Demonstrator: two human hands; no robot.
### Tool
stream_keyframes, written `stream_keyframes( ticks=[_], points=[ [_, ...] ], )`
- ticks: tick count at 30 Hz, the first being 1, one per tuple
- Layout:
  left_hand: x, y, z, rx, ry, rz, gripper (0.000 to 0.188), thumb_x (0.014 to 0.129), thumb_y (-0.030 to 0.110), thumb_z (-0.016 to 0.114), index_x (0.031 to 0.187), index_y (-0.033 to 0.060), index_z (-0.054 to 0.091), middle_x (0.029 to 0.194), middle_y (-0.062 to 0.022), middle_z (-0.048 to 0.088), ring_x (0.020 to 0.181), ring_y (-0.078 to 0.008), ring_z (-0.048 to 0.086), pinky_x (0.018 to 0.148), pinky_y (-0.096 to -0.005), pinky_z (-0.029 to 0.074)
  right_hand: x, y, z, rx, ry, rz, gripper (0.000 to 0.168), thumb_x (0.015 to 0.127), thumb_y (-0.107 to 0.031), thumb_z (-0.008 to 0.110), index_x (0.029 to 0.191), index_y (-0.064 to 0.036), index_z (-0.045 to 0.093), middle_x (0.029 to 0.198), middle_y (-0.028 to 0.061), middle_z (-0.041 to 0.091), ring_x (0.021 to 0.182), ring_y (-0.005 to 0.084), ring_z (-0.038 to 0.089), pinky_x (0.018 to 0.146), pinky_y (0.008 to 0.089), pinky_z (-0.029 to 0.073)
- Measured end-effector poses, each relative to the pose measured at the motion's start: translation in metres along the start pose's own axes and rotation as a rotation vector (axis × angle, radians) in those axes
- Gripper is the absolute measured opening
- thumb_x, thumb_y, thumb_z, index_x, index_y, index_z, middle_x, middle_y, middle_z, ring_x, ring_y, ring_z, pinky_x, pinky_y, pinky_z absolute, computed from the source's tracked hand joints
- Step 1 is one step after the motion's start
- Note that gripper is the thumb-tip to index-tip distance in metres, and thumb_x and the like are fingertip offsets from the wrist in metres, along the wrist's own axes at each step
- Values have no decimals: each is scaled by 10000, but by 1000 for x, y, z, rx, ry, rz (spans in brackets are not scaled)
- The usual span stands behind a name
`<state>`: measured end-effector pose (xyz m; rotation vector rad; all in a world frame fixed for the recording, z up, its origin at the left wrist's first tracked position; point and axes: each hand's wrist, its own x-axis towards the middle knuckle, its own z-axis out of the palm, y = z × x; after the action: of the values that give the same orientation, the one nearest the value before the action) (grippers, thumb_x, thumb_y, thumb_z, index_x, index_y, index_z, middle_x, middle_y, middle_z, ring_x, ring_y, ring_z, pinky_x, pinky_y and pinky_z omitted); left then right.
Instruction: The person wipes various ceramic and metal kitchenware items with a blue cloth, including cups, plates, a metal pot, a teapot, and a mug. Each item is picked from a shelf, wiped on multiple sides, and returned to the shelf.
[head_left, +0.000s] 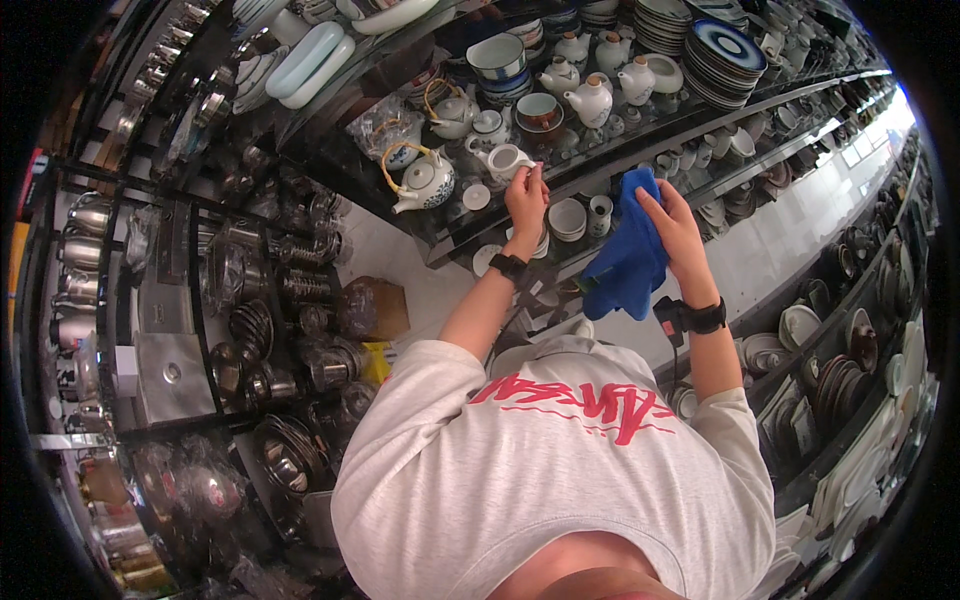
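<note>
With its fingertips, my left hand grips the handle side of a small white teapot, whose top is open, on the glass shelf. A round white lid lies on the shelf just left of that hand. My right hand holds a blue cloth that hangs down over the shelf's front side, apart from the teapot. A blue-and-white teapot with a yellow looped handle stands to the left. Behind the open pot is a lidded white teapot.
White jugs with stoppers, a brown cup and stacked plates crowd the shelf. Bowls and a small vase stand on a lower level. Metalware shelves rise at left, with a cardboard box on the floor; crockery racks are at right.
</note>
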<state>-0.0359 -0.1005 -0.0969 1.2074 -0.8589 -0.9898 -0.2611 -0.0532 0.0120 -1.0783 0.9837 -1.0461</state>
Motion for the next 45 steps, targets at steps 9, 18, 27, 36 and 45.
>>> stream_keyframes(
  ticks=[9,18,27,36,45],
  points=[
    [-46,67,-6,-109,-253,-35,226,978,236,458,990,43,576,626,58,413,511,-22,335,450,-193,239,11,-21,19,0,-20,-228,235,925,-210,564,1071,-28,593,896,20,592,795,59,541,675,222,453],
    [-63,95,-5,187,-418,238,153,954,138,448,843,54,512,630,34,450,549,-38,390,477,-212,280,30,0,78,-523,-71,-848,142,809,-126,668,865,-4,621,973,108,518,671,232,498,627,316,442],
    [-73,133,-9,-250,-525,118,265,988,266,413,910,44,536,642,12,439,587,-73,391,529,-223,278,57,-8,45,-63,203,-503,142,918,-145,533,920,-16,593,923,56,582,822,133,530,711,258,432],
    [-73,146,0,-273,-474,134,243,968,237,453,875,34,548,662,3,472,558,-71,413,502,-203,302,39,-20,96,332,97,-295,337,951,-274,487,1171,-25,546,1260,99,492,1047,190,519,864,309,437],
    [-68,149,-4,-473,-531,86,286,959,297,473,831,43,507,711,-12,491,553,-102,437,490,-221,306,57,-24,73,954,-297,129,439,971,-390,412,1235,-55,513,1140,80,608,1004,193,607,858,335,500]
  ],
)
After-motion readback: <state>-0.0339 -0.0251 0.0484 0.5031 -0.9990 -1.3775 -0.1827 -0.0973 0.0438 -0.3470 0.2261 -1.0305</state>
